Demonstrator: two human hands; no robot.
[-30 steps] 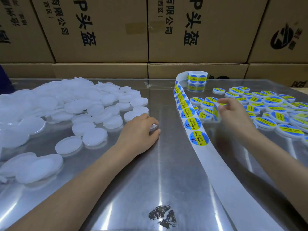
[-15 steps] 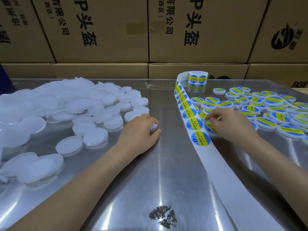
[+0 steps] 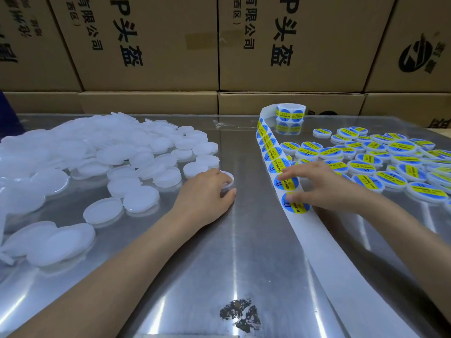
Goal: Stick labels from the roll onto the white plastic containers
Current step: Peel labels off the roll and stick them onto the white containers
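Near edge: a dark scuffed patch on the shiny metal surface, and the spent white backing strip running off toward the near right corner.
Left hand: fingers curled over one plain white container, holding it down on the surface near the middle, just beside the unlabelled heap.
Right hand: fingers spread and fairly straight, tips resting on the strip; I can't tell whether a label edge is pinched yet.
Next label: the nearest blue-and-yellow sticker left on the strip, right under the right thumb, with a second one touching the fingertips.
Key relation: the strip's long axis runs from the near right corner up to the far edge; the held container lies to the left of that label, well apart, so the right hand is clearly the nearer to the label and a leftward carry looks called for.
Left side: heap of blank containers.
Right side: labelled containers spread out.
Far edge: label roll standing, cardboard boxes stacked behind.
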